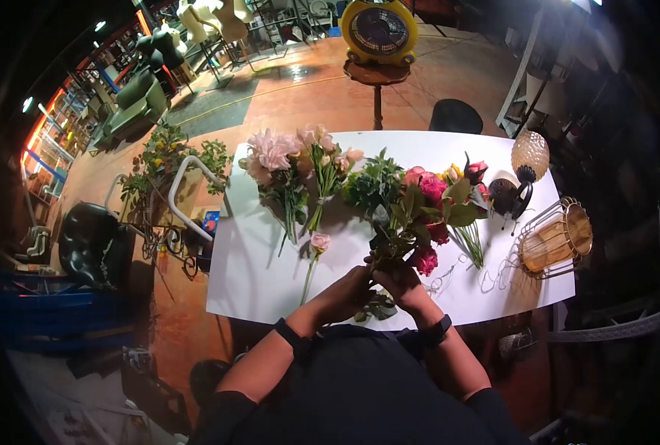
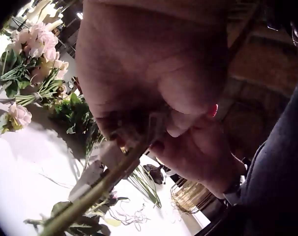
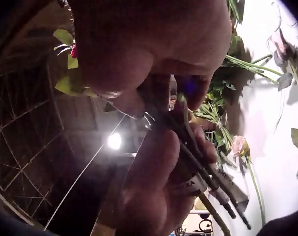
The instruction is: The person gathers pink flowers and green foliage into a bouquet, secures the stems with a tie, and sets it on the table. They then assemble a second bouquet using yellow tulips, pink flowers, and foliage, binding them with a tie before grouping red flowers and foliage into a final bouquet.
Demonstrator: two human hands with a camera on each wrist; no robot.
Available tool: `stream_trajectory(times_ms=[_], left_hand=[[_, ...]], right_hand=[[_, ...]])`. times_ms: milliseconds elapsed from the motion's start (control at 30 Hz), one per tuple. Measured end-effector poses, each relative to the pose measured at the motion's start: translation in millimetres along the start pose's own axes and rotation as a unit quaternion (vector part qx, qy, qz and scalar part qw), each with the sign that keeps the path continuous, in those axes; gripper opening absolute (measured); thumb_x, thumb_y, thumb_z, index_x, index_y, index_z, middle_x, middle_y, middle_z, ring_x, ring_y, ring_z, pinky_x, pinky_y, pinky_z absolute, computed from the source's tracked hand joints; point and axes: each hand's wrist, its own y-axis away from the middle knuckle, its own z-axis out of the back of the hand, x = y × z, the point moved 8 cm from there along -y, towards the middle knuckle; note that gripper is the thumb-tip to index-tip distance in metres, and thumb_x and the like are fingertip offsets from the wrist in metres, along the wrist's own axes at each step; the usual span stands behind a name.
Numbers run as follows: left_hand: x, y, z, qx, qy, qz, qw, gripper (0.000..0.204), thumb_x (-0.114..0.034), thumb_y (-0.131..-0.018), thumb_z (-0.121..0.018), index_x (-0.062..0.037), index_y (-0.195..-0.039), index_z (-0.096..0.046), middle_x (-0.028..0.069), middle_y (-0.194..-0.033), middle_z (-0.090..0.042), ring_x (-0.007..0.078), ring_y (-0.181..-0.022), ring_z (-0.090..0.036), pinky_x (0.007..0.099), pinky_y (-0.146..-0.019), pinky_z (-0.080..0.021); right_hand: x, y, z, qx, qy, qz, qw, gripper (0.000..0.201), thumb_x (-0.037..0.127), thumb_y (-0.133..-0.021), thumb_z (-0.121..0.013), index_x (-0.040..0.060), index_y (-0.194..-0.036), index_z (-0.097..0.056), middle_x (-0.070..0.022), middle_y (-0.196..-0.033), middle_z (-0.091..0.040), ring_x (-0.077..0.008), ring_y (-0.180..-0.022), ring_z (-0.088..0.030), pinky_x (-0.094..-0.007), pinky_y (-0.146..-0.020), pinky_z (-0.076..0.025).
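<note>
A bunch of deep-pink roses (image 1: 426,259) with broad green leaves is held upright over the table's near edge. My left hand (image 1: 352,291) grips its stems (image 2: 97,189), whose cut ends point down past the fingers. Close against it, my right hand (image 1: 402,285) has its thumb and fingers curled at the same stems. A thin pale string (image 3: 85,169) runs taut from the right thumb and fingertips. Paper tags (image 3: 232,188) hang on the stems just below the hands. Part of the grip is hidden behind the fingers.
On the white table (image 1: 255,289) lie pale-pink bunches (image 1: 274,152), a single pink rose (image 1: 319,243), green foliage (image 1: 374,182) and another colourful bunch (image 1: 474,237). Loose string (image 1: 497,276), a wire basket (image 1: 556,237) and a lamp with a textured glass shade (image 1: 530,156) are at right.
</note>
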Motion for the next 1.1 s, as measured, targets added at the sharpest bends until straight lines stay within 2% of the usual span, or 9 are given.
stream_trajectory(times_ms=[33,133,167,300,667,833,967,1033,1100], left_hand=[[3,3,-4,0.027,-0.035,0.035,0.998,0.037,-0.002,-0.090,-0.053,-0.0014,-0.126,-0.045,0.0172,-0.118,-0.053,0.0302,-0.111,-0.053,0.0384,-0.093,-0.045],[4,13,-11,0.005,-0.024,-0.045,0.999,0.035,-0.007,-0.092,-0.056,-0.0028,-0.125,-0.048,0.0162,-0.116,-0.053,0.0316,-0.108,-0.053,0.0387,-0.092,-0.045],[6,15,-12,-0.008,-0.014,-0.062,0.998,0.033,-0.007,-0.092,-0.057,-0.0034,-0.124,-0.050,0.0159,-0.115,-0.053,0.0320,-0.108,-0.053,0.0385,-0.092,-0.045],[28,9,-2,0.004,-0.028,-0.024,0.999,0.027,-0.018,-0.095,-0.055,-0.0050,-0.118,-0.057,0.0151,-0.112,-0.054,0.0281,-0.106,-0.053,0.0364,-0.091,-0.045],[111,-46,4,0.062,-0.101,0.123,0.985,0.037,-0.020,-0.090,-0.056,-0.0091,-0.126,-0.055,0.0173,-0.114,-0.054,0.0307,-0.105,-0.055,0.0372,-0.091,-0.045],[138,-63,-32,0.079,-0.176,0.082,0.978,0.045,-0.020,-0.087,-0.059,-0.0119,-0.131,-0.052,0.0225,-0.119,-0.049,0.0370,-0.110,-0.051,0.0404,-0.097,-0.043],[140,-61,-21,-0.006,-0.204,0.048,0.978,0.044,-0.015,-0.080,-0.063,-0.0103,-0.124,-0.057,0.0204,-0.118,-0.050,0.0374,-0.113,-0.049,0.0420,-0.099,-0.042],[146,-56,20,-0.141,-0.219,0.028,0.965,0.041,-0.011,-0.075,-0.065,-0.0090,-0.116,-0.060,0.0195,-0.117,-0.050,0.0378,-0.113,-0.049,0.0427,-0.098,-0.042],[155,-40,74,-0.267,-0.267,0.098,0.921,0.040,-0.012,-0.069,-0.068,-0.0089,-0.109,-0.062,0.0179,-0.117,-0.051,0.0369,-0.110,-0.052,0.0422,-0.096,-0.044]], right_hand=[[-6,3,1,0.000,0.000,-0.004,1.000,0.029,0.014,-0.093,-0.059,-0.0001,-0.118,-0.061,-0.0148,-0.117,-0.064,-0.0234,-0.112,-0.058,-0.0358,-0.094,-0.047],[-4,12,9,0.019,0.057,0.018,0.998,0.032,0.010,-0.094,-0.052,-0.0017,-0.124,-0.051,-0.0128,-0.109,-0.067,-0.0216,-0.105,-0.061,-0.0347,-0.093,-0.048],[-9,19,15,-0.021,-0.072,-0.042,0.996,0.028,0.009,-0.094,-0.050,-0.0005,-0.121,-0.050,-0.0131,-0.107,-0.065,-0.0234,-0.103,-0.062,-0.0359,-0.092,-0.048],[-4,39,51,-0.145,-0.261,-0.045,0.953,0.032,0.009,-0.094,-0.047,0.0022,-0.125,-0.042,-0.0089,-0.097,-0.058,-0.0242,-0.098,-0.061,-0.0391,-0.091,-0.049],[-15,101,132,-0.279,-0.260,-0.045,0.923,0.034,0.013,-0.092,-0.051,-0.0022,-0.122,-0.044,-0.0095,-0.093,-0.057,-0.0210,-0.085,-0.060,-0.0339,-0.081,-0.049],[-13,125,138,-0.308,-0.225,-0.078,0.921,0.035,0.011,-0.091,-0.051,-0.0012,-0.123,-0.046,-0.0085,-0.092,-0.056,-0.0202,-0.085,-0.058,-0.0335,-0.081,-0.048],[-13,142,150,-0.335,-0.226,-0.087,0.911,0.037,0.012,-0.090,-0.052,-0.0015,-0.124,-0.044,-0.0089,-0.089,-0.057,-0.0214,-0.083,-0.059,-0.0334,-0.080,-0.047],[-13,145,154,-0.325,-0.202,-0.074,0.921,0.038,0.012,-0.090,-0.053,-0.0019,-0.124,-0.044,-0.0084,-0.088,-0.057,-0.0207,-0.083,-0.058,-0.0333,-0.080,-0.047],[-11,143,153,-0.313,-0.202,-0.076,0.925,0.039,0.012,-0.089,-0.053,-0.0025,-0.124,-0.044,-0.0085,-0.088,-0.056,-0.0205,-0.082,-0.058,-0.0340,-0.080,-0.047]])
